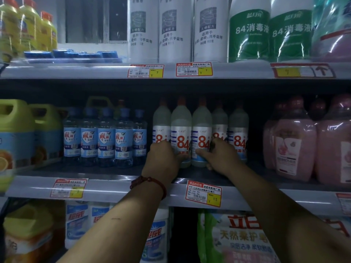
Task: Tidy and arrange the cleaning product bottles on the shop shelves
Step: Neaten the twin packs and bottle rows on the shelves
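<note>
Front disinfectant bottles (181,128) are gripped, one each, by left hand (163,156) and right hand (221,158); row alignment is judged unfinished.

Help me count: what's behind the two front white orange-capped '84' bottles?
Three more such bottles show; the left hand, right hand, gripping the front bottles, and darkness hide anything deeper.

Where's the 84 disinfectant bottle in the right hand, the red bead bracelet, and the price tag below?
84 disinfectant bottle (201,133): head view, upper label, above the gripping right hand (221,158).
red bead bracelet (150,180): head view, beads on the left wrist.
price tag (204,193): head view, label centre.
</note>
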The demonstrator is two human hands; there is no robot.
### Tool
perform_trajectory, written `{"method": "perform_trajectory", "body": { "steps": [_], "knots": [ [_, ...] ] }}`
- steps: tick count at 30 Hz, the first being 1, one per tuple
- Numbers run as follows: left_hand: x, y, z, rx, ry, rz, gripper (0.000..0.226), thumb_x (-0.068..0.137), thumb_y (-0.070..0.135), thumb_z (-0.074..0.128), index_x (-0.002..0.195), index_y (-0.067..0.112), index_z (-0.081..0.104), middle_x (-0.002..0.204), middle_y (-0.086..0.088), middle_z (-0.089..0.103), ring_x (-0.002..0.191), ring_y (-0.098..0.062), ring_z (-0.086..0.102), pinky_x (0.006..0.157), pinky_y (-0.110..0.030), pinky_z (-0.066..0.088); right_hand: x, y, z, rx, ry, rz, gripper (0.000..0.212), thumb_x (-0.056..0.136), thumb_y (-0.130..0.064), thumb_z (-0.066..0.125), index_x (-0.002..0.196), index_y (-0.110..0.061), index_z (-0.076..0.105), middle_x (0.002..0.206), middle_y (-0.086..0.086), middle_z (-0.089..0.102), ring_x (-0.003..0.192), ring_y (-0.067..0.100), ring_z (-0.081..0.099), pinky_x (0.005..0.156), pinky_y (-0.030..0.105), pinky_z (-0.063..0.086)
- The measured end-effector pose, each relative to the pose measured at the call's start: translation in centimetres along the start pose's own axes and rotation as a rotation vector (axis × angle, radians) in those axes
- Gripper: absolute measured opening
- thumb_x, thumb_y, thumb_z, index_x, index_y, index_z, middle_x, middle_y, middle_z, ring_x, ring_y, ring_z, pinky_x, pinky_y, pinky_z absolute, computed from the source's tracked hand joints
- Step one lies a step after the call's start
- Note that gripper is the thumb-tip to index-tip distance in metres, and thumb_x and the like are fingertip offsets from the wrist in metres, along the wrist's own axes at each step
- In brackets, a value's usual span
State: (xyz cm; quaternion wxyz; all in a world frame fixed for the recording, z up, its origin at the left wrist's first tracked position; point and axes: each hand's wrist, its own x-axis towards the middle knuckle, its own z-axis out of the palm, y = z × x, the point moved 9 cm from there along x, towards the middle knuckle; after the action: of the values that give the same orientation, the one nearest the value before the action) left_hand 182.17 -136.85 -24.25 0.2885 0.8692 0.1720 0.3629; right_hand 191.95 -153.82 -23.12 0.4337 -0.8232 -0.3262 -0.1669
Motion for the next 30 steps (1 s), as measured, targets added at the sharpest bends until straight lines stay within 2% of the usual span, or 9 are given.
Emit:
{"method": "perform_trajectory", "body": {
  "steps": [4,7,9,15,21,25,28,30],
  "knots": [
    [-0.2,0.2,-0.1,-0.006,-0.024,0.01,0.054,0.077,0.048,0.082,0.112,0.009,0.071,0.114,-0.007,0.071,0.105,-0.019,0.069,0.094,-0.041,0.06,0.0,0.0,0.0,0.035,-0.022,0.002,0.049,0.089,-0.04,0.074,0.127,-0.017,0.054,0.113,0.001,0.068,0.079,0.015,0.065,0.056,0.02,0.048],
    [-0.4,0.4,-0.1,-0.033,-0.047,0.019,0.043,0.081,0.042,0.081,0.105,0.008,0.072,0.108,-0.006,0.072,0.101,-0.019,0.069,0.093,-0.041,0.06,-0.1,0.1,0.3,0.047,-0.051,0.011,0.056,0.084,-0.036,0.079,0.129,-0.018,0.052,0.117,0.0,0.066,0.099,0.023,0.068,0.082,0.037,0.057],
    [-0.4,0.4,-0.3,-0.072,-0.04,0.018,0.037,0.081,0.037,0.083,0.102,0.009,0.071,0.106,-0.005,0.073,0.1,-0.018,0.07,0.092,-0.042,0.06,-0.2,0.1,0.4,0.034,-0.056,0.018,0.05,0.086,-0.032,0.078,0.128,-0.017,0.054,0.12,0.001,0.067,0.103,0.025,0.068,0.09,0.042,0.057],
    [-0.4,0.2,-0.4,-0.125,-0.048,0.009,0.025,0.088,0.027,0.078,0.104,0.009,0.074,0.114,-0.006,0.071,0.107,-0.017,0.066,0.099,-0.036,0.055,-0.2,0.2,0.2,0.041,-0.036,0.033,0.039,0.087,-0.029,0.077,0.119,-0.015,0.06,0.105,0.004,0.07,0.086,0.015,0.061,0.077,0.033,0.052],
    [-0.2,-0.4,-0.3,-0.107,-0.037,-0.023,0.035,0.086,0.036,0.079,0.11,0.011,0.073,0.124,-0.01,0.065,0.11,-0.021,0.065,0.103,-0.044,0.054,-0.1,0.2,0.1,0.023,-0.013,0.023,0.044,0.086,-0.032,0.078,0.122,-0.016,0.057,0.117,0.003,0.068,0.098,0.019,0.065,0.08,0.03,0.05],
    [-0.2,-0.2,-1.5,-0.072,-0.056,-0.01,0.031,0.087,0.033,0.079,0.104,0.007,0.074,0.11,-0.006,0.071,0.103,-0.018,0.067,0.095,-0.034,0.057,-0.1,0.2,-0.8,-0.027,0.056,0.011,0.053,0.082,-0.037,0.081,0.12,-0.013,0.053,0.116,0.001,0.064,0.1,0.014,0.059,0.073,0.024,0.046],
    [0.7,-1.6,-4.5,0.045,0.015,-0.027,0.028,0.091,0.032,0.075,0.106,0.009,0.071,0.106,-0.007,0.071,0.098,-0.02,0.069,0.089,-0.033,0.058,-0.9,-1.3,-2.8,-0.029,0.233,-0.093,0.046,0.081,-0.036,0.082,0.103,-0.014,0.049,0.1,0.0,0.062,0.088,0.013,0.061,0.065,0.021,0.044],
    [1.1,-2.8,-5.6,0.113,0.047,-0.039,0.023,0.093,0.033,0.072,0.099,0.01,0.07,0.099,-0.007,0.071,0.091,-0.019,0.069,0.087,-0.035,0.06,-1.4,-2.8,-3.0,-0.069,0.254,-0.177,0.037,0.083,-0.04,0.079,0.089,-0.016,0.052,0.082,0.001,0.063,0.074,0.014,0.062,0.063,0.028,0.048]
  ]
}}
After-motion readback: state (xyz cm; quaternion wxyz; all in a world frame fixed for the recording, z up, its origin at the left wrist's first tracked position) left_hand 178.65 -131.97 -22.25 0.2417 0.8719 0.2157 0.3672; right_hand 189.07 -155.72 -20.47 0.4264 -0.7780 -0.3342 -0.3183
